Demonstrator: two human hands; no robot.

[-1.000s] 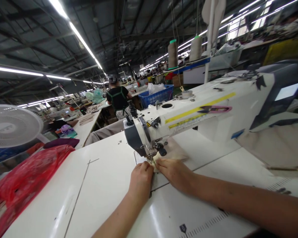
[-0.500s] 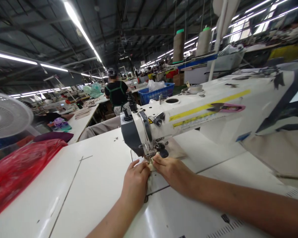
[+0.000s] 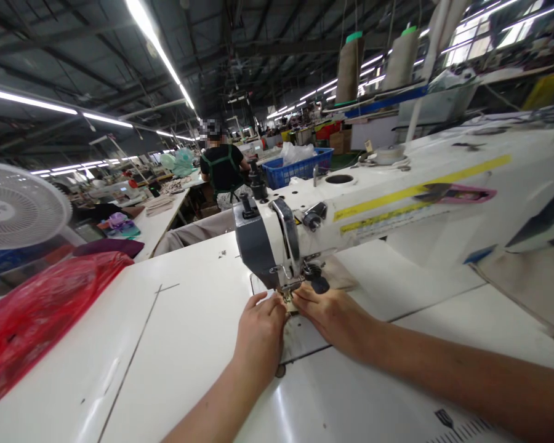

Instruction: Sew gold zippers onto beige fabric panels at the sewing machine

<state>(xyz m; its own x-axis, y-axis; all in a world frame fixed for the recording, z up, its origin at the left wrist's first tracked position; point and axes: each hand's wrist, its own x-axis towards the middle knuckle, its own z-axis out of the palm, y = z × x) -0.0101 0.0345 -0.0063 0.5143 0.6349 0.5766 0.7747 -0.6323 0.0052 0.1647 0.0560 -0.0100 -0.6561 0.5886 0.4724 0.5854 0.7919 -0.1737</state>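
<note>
1. Hands, two; the left hand (image 3: 261,335) lies with its fingers together, narrow and flat, over the fabric; the right hand (image 3: 330,319) comes in from the right, fingers curled in narrowly on the same fabric; whether either grips or only presses, cannot tell.
2. Pale fabric (image 3: 290,303), one folded piece; between the two hands, touching both sets of fingertips; its long axis cannot be told, being small and mostly covered.
3. Presser foot (image 3: 288,294), one; on the fabric, just ahead of both hands.
4. Industrial sewing machine (image 3: 388,209), one; head just ahead of the hands, arm running up and away past the right hand.
5. Tan cloth (image 3: 339,274), one piece; just beyond the right hand.
6. Pink-handled snips (image 3: 457,194), one pair; lying on the machine arm, well ahead of the right hand.
7. Thread cones (image 3: 349,71), two; upright, far ahead of the right hand.
8. White tabletop (image 3: 166,320), one; under both hands.
9. Red plastic bag (image 3: 41,326), one; well left of the left hand.
10. Desk fan (image 3: 16,209), one; beyond the bag.
11. Blue crate (image 3: 295,172), one; far ahead of the hands.
12. Co-worker (image 3: 224,172), one; back turned, far ahead of the left hand.
</note>
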